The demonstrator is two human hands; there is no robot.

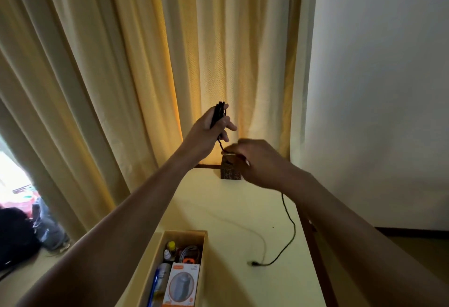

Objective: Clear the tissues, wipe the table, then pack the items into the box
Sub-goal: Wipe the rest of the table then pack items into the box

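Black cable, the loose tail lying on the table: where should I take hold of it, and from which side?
Probably just behind the plug tip of the thin black cable. It lies flat on the pale yellow table, so pinch from above, coming from the right; the open wooden box stands on its left. The left hand holds the coiled part.

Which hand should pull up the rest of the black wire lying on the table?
The right hand. The loose wire trails from under it down the right side of the table. The left hand is full, gripping the coil.
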